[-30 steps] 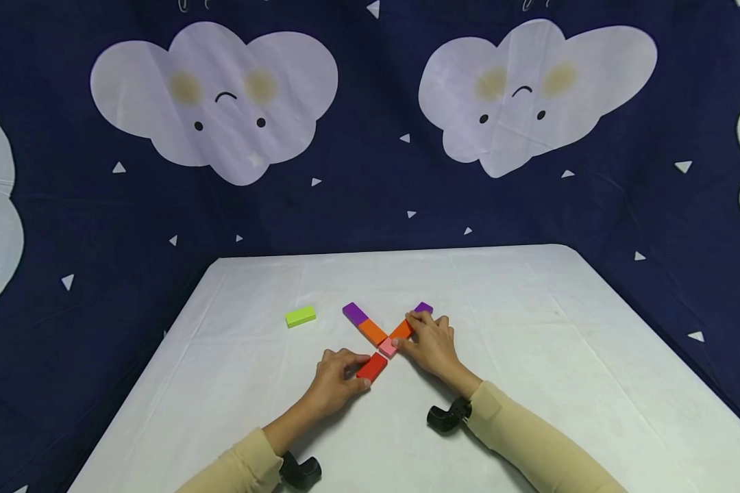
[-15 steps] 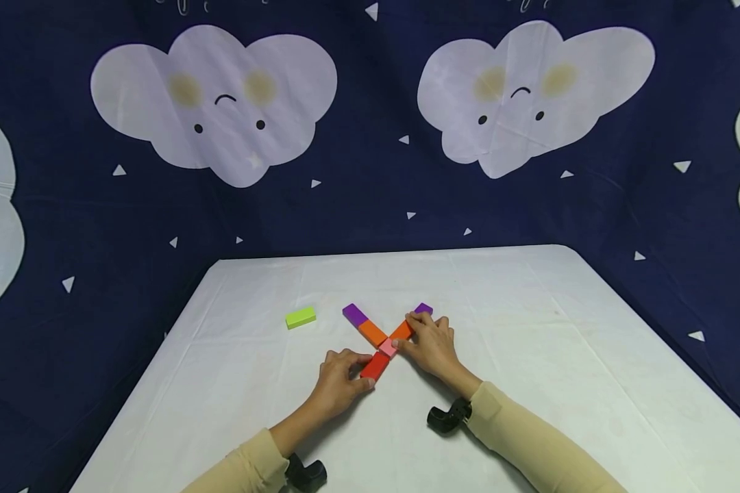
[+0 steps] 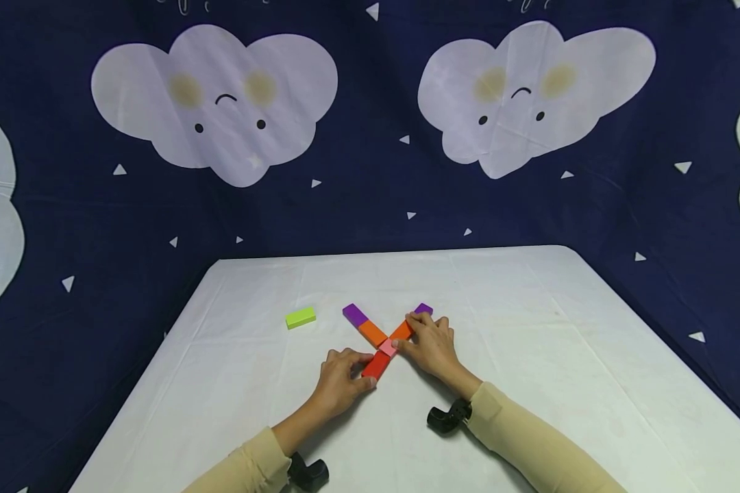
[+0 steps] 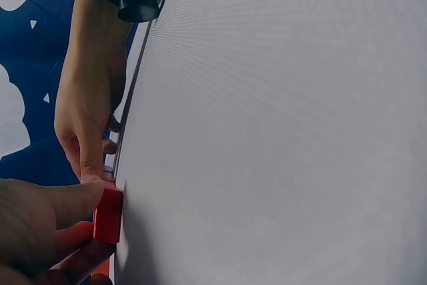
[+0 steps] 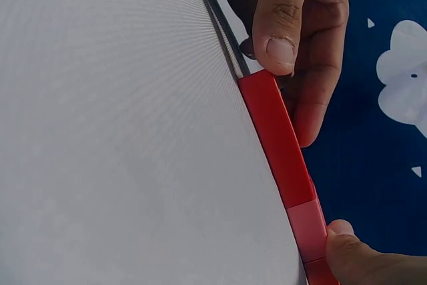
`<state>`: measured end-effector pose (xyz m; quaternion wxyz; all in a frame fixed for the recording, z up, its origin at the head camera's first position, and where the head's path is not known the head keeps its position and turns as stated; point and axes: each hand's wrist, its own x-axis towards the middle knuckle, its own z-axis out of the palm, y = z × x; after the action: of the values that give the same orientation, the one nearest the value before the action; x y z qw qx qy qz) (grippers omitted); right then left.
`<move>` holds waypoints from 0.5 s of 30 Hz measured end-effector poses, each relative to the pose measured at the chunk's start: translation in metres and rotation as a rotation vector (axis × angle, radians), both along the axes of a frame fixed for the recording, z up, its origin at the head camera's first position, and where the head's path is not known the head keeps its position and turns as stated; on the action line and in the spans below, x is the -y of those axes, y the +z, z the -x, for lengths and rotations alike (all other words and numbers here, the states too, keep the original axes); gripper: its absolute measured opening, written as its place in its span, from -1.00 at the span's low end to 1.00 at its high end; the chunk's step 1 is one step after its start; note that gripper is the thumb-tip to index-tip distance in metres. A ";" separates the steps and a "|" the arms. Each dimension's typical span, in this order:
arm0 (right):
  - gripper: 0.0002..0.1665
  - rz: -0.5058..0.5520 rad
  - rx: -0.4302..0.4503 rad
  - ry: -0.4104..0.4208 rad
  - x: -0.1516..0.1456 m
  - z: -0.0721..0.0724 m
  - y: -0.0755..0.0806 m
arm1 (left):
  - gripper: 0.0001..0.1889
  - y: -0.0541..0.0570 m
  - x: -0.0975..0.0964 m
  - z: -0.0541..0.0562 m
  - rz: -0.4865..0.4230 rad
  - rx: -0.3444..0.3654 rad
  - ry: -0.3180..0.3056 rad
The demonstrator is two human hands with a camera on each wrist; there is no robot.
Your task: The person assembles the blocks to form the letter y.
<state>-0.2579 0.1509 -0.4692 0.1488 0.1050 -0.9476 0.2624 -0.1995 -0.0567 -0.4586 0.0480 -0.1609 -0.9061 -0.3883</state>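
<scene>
Near the table's middle, my left hand (image 3: pixel 340 382) pinches a red block (image 3: pixel 377 365) between thumb and fingers. One end of that block meets a small pink block (image 5: pixel 306 229), as the right wrist view shows. My right hand (image 3: pixel 432 346) has its thumb against the pink block and its fingers at the far part of the right arm of blocks, spanning an orange block (image 3: pixel 402 330). Beyond the fingers a purple block (image 3: pixel 424 308) shows, partly covered. Another arm, made of an orange block (image 3: pixel 373 333) and a purple block (image 3: pixel 354 315), runs to the far left from the pink one.
A lime green block (image 3: pixel 300 318) lies apart, left of the arrangement. White cloth covers the table (image 3: pixel 506 294). Behind it hangs a dark blue curtain (image 3: pixel 370 212) with clouds and triangles. Black wrist devices (image 3: pixel 449 417) sit under both sleeves.
My left hand has slid the red block up and right, closing the small gap to the pink block. The right hand has stayed in place.
</scene>
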 end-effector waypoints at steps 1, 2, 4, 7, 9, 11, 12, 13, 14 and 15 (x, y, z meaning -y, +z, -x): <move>-0.22 -0.001 0.005 -0.001 0.000 0.000 0.000 | -0.59 0.000 0.000 -0.001 -0.004 0.000 0.003; -0.22 -0.001 0.011 -0.001 0.000 0.000 -0.001 | -0.59 0.001 0.000 -0.001 -0.009 -0.001 0.007; -0.21 -0.002 0.028 -0.003 0.000 0.000 -0.001 | -0.58 0.004 0.002 -0.001 -0.033 -0.004 0.016; -0.21 -0.004 0.040 -0.004 0.000 0.001 -0.002 | -0.59 0.011 0.008 0.001 -0.073 0.000 0.040; -0.21 -0.001 0.042 -0.004 0.000 0.001 -0.001 | -0.59 0.017 0.013 0.005 -0.100 0.012 0.063; -0.22 0.003 0.040 -0.003 0.000 0.001 0.000 | -0.59 0.021 0.020 0.009 -0.115 0.022 0.090; -0.22 0.003 0.040 -0.003 0.000 0.001 0.000 | -0.59 0.023 0.024 0.011 -0.123 0.026 0.106; -0.22 0.004 0.040 -0.002 0.000 0.001 0.000 | -0.59 0.026 0.028 0.014 -0.131 0.031 0.121; -0.22 0.004 0.043 -0.003 -0.001 0.001 0.000 | -0.59 0.027 0.032 0.017 -0.135 0.028 0.134; -0.21 0.003 0.044 -0.003 -0.001 0.001 0.000 | -0.59 0.029 0.036 0.020 -0.134 0.022 0.148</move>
<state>-0.2585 0.1516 -0.4694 0.1285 0.0975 -0.9504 0.2658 -0.2194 -0.0928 -0.4299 0.0773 -0.0860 -0.8880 -0.4451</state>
